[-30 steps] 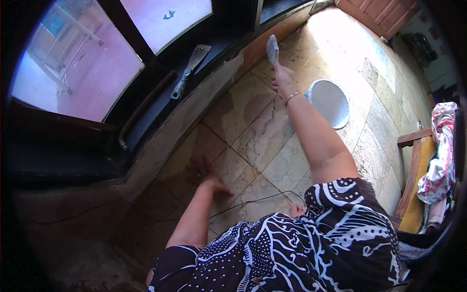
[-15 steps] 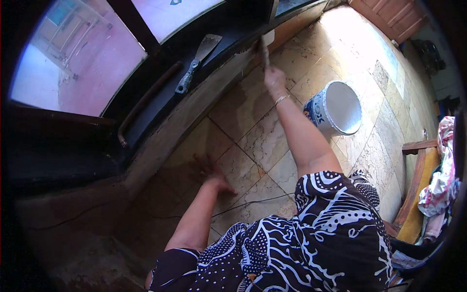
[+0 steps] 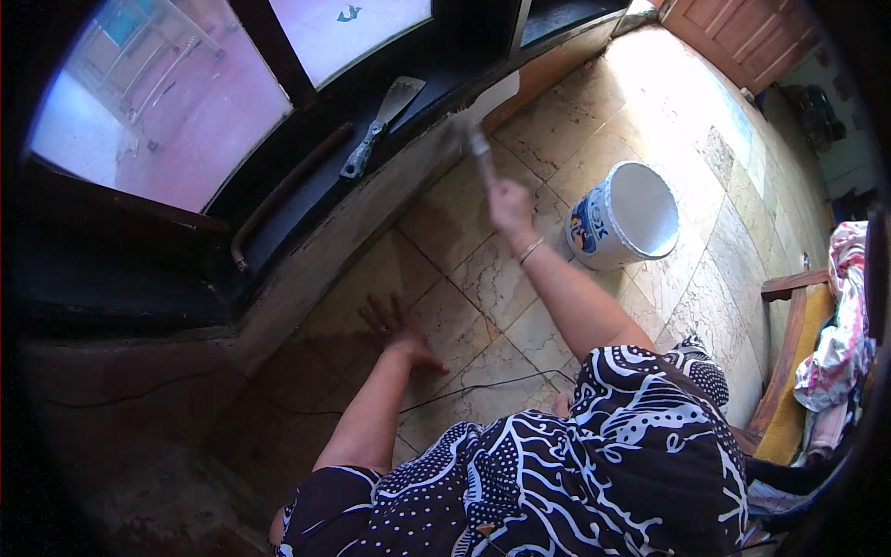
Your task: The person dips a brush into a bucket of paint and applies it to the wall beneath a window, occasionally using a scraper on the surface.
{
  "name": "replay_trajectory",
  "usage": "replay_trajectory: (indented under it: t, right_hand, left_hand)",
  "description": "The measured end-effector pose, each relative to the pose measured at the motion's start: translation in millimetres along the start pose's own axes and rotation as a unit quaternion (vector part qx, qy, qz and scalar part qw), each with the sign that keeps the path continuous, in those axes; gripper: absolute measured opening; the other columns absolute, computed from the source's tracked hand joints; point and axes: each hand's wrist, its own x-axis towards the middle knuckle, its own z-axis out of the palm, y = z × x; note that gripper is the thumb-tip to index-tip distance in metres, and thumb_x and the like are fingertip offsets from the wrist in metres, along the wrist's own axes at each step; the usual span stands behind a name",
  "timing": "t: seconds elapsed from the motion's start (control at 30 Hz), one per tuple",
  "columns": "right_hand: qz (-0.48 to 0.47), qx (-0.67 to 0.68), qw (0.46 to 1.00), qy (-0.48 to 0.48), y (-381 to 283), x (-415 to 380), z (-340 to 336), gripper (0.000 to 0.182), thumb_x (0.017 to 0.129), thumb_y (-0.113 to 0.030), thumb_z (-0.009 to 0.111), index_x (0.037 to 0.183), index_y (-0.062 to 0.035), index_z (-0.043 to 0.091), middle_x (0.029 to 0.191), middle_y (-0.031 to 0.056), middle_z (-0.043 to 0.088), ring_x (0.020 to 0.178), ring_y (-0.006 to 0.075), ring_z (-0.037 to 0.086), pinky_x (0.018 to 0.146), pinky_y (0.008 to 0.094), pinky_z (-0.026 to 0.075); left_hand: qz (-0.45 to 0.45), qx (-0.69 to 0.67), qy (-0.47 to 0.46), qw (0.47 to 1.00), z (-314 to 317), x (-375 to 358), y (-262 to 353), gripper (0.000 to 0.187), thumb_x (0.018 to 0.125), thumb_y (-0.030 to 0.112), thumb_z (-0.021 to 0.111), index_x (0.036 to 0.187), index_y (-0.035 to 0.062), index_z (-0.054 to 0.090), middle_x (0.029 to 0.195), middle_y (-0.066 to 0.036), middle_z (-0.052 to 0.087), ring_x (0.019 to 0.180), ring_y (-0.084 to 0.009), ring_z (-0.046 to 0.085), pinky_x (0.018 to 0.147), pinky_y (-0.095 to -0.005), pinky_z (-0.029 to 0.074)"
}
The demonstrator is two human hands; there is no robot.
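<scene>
My right hand (image 3: 511, 206) is closed around the handle of a paintbrush (image 3: 480, 148). Its blurred bristle end is at the low wall (image 3: 422, 167) under the window ledge, beside a patch of white paint (image 3: 498, 95). Fingers spread, my left hand (image 3: 401, 332) rests on the tiled floor (image 3: 492, 269) and holds nothing. A white paint bucket (image 3: 594, 227) with a blue label stands to the right of my right forearm. On the dark ledge above the wall lies a scraper (image 3: 369, 148) with a wide metal blade.
A curved brown bar (image 3: 283, 195) runs along the ledge near the glass. A thin black cable (image 3: 473, 384) crosses the floor before me. At right stands a wooden chair (image 3: 789, 371) with cloth (image 3: 835, 353) on it; a wooden door (image 3: 738, 42) is at the far end.
My right hand and the paintbrush have come back toward me and slightly left along the wall. More of the white patch shows. My left hand stays on the floor.
</scene>
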Motion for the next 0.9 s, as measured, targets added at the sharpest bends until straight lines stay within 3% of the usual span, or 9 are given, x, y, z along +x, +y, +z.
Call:
replay_trajectory:
  t: [0.07,0.17,0.3,0.37,0.47,0.6,0.73,0.8,0.9]
  right_hand:
    - [0.005,0.002,0.997,0.081,3.5,45.6,-14.8,0.039,0.089,-0.037,0.055,0.081,0.0001,0.065,0.069,0.0202,0.061,0.061,0.0252,0.06,0.058,0.0387,0.045]
    - [0.069,-0.014,0.989,0.131,12.2,113.6,-14.3,0.04,0.089,-0.035,0.051,0.081,0.0016,0.065,0.069,0.0209,0.061,0.062,0.0292,0.062,0.061,0.0407,0.047]
    - [0.142,0.048,0.986,0.078,26.6,155.7,9.2,0.04,0.085,-0.034,0.05,0.083,0.0031,0.066,0.086,0.0263,0.062,0.086,0.0432,0.059,0.074,0.0454,0.046]
    - [-0.002,-0.089,0.991,0.1,22.2,137.0,16.8,0.036,0.084,-0.029,0.051,0.085,0.0035,0.066,0.087,0.0261,0.062,0.087,0.0431,0.059,0.077,0.0453,0.046]
    - [0.032,-0.047,0.998,0.017,-25.6,65.5,6.9,0.03,0.084,-0.027,0.052,0.087,0.0009,0.065,0.089,0.0248,0.063,0.089,0.0411,0.059,0.077,0.0447,0.047]
    - [-0.042,-0.002,0.993,-0.114,-36.1,-51.7,34.8,0.029,0.089,-0.028,0.051,0.086,-0.0014,0.062,0.083,0.023,0.062,0.079,0.0424,0.059,0.065,0.0454,0.046]
    - [-0.126,-0.049,0.951,-0.279,-53.1,-113.4,37.8,0.027,0.089,-0.026,0.052,0.085,-0.0009,0.062,0.079,0.0222,0.061,0.075,0.0427,0.057,0.064,0.0444,0.046]
    - [-0.134,0.008,0.948,-0.29,-58.6,-119.4,34.4,0.029,0.09,-0.027,0.053,0.083,-0.0007,0.063,0.075,0.021,0.061,0.069,0.0382,0.058,0.061,0.0426,0.046]
    - [-0.047,0.079,0.977,-0.193,-44.1,-71.3,14.7,0.032,0.091,-0.028,0.054,0.081,0.0005,0.063,0.064,0.0127,0.059,0.059,0.0142,0.054,0.054,0.0341,0.043]
  left_hand:
    - [-0.007,-0.01,-0.018,1.0,-11.0,-10.7,4.9,0.162,0.036,0.053,0.088,0.138,0.0043,-0.028,0.141,-0.03,-0.03,0.133,-0.0459,-0.024,0.109,-0.0582,0.003]
    - [0.082,-0.06,-0.1,0.99,96.0,107.3,-30.6,0.161,0.037,0.051,0.089,0.138,0.0008,-0.026,0.146,-0.031,-0.017,0.136,-0.0483,-0.009,0.11,-0.0538,0.009]
    - [0.083,-0.05,-0.076,0.992,91.6,104.1,-31.9,0.159,0.039,0.048,0.089,0.137,-0.0017,-0.026,0.148,-0.031,0.0,0.137,-0.0416,0.012,0.111,-0.0445,0.018]
    - [0.098,-0.139,-0.236,0.957,59.0,76.2,-26.2,0.113,0.042,0.062,0.082,0.126,-0.0052,0.048,0.13,-0.023,0.049,0.122,-0.0322,0.046,0.102,-0.0359,0.037]
    - [0.111,0.021,-0.077,0.991,70.6,82.9,-18.8,0.109,0.043,0.061,0.082,0.125,-0.0038,0.05,0.128,-0.02,0.052,0.117,-0.0315,0.051,0.1,-0.0371,0.039]
    - [0.142,0.059,-0.132,0.979,53.1,71.0,-13.8,0.107,0.042,0.062,0.081,0.123,-0.0026,0.053,0.13,-0.018,0.051,0.119,-0.0297,0.049,0.101,-0.0367,0.038]
    - [0.187,-0.007,0.024,0.982,95.2,98.3,-29.7,0.108,0.042,0.065,0.079,0.123,-0.0011,0.053,0.131,-0.019,0.049,0.122,-0.0309,0.046,0.101,-0.0354,0.038]
    - [0.198,0.018,0.08,0.977,95.3,98.6,-29.8,0.108,0.041,0.064,0.08,0.123,-0.0005,0.053,0.133,-0.019,0.048,0.123,-0.031,0.045,0.102,-0.0349,0.037]
    - [0.141,-0.01,-0.074,0.987,77.5,90.5,-25.1,0.111,0.041,0.062,0.081,0.126,-0.0011,0.048,0.137,-0.02,0.042,0.126,-0.0309,0.04,0.104,-0.0352,0.034]
